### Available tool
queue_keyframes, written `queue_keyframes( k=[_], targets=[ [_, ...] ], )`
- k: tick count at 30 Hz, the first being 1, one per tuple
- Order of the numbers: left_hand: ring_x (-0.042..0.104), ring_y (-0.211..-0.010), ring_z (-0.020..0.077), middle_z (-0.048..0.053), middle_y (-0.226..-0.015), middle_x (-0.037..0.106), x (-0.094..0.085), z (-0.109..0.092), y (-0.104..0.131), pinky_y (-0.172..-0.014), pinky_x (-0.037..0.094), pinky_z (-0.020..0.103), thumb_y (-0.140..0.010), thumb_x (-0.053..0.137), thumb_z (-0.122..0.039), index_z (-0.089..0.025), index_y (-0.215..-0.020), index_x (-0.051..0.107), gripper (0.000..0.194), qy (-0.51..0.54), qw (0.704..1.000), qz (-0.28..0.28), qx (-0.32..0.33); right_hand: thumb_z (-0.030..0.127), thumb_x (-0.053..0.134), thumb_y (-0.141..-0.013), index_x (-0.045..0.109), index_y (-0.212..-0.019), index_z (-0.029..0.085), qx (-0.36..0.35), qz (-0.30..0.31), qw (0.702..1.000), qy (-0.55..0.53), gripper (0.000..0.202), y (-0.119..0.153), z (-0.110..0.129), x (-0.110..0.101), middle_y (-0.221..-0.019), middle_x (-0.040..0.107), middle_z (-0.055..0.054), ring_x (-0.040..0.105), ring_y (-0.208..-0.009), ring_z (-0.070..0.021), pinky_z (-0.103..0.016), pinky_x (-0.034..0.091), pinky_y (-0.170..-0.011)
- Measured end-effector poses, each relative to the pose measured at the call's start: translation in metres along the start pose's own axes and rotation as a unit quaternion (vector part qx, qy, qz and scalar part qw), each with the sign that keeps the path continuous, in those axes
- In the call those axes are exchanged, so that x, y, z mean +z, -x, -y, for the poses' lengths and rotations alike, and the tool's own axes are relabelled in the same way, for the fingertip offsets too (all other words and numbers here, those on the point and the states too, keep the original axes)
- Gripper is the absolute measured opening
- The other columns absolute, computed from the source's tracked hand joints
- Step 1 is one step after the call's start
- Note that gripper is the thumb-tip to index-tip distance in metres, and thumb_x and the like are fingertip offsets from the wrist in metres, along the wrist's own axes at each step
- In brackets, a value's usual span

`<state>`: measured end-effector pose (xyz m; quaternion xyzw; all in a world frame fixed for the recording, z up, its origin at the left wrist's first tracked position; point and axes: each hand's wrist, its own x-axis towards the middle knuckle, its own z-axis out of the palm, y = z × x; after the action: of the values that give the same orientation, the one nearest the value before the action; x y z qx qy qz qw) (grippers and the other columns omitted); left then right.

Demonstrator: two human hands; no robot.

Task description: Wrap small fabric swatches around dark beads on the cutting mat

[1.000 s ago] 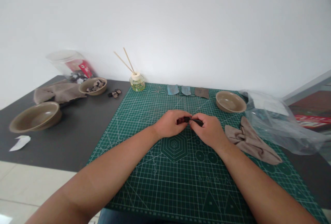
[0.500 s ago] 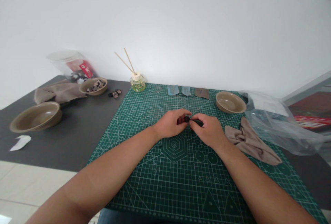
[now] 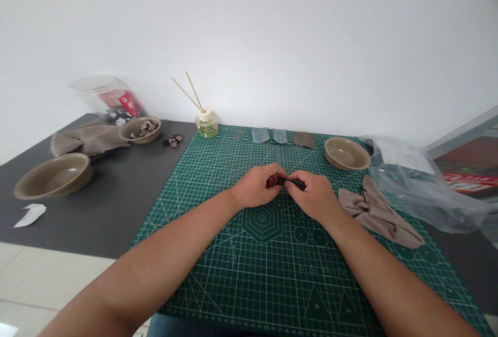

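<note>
Over the middle of the green cutting mat (image 3: 241,243), my left hand (image 3: 259,186) and my right hand (image 3: 311,194) meet at the fingertips. A dark, slender piece (image 3: 298,184) lies in my right hand, pinched between thumb and fingers, its far end toward the palm. My left thumb and fingers close on a small dark piece (image 3: 280,180) at its left end. Whether the two dark parts are joined cannot be made out. A crumpled brown cloth (image 3: 383,215) lies beside my right wrist.
Left are a large bowl (image 3: 54,176), a small bowl (image 3: 126,132) of dark pieces, a cloth (image 3: 89,139), a clear jar (image 3: 97,88) and white scrap (image 3: 30,215). A reed diffuser (image 3: 207,124) stands behind; a bowl (image 3: 347,154) and plastic bag (image 3: 420,191) are right.
The small dark piece between my fingertips has shifted or turned slightly. Both hands stay in nearly the same place, still closed.
</note>
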<state>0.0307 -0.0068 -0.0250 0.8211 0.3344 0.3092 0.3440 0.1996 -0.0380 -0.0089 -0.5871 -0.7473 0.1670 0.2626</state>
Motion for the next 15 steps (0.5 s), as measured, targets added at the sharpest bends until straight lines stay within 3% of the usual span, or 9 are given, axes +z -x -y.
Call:
queue_keyframes(
  k=[15],
  targets=[
    [0.05,-0.059,0.0089,-0.003,-0.067,0.052,-0.0003,-0.0018,-0.0003,-0.055,0.04,0.021,-0.073,0.053,-0.013,-0.016,-0.094,0.054,0.021,0.002,1.0,-0.007,0.007,0.025,0.053,-0.077,0.068,-0.081,0.02,0.006,0.003,1.0,0.001,0.016,0.0,-0.0011,0.0005,-0.074,0.07,-0.001,0.063,-0.068,-0.0162,-0.026,0.041,-0.062]
  ],
)
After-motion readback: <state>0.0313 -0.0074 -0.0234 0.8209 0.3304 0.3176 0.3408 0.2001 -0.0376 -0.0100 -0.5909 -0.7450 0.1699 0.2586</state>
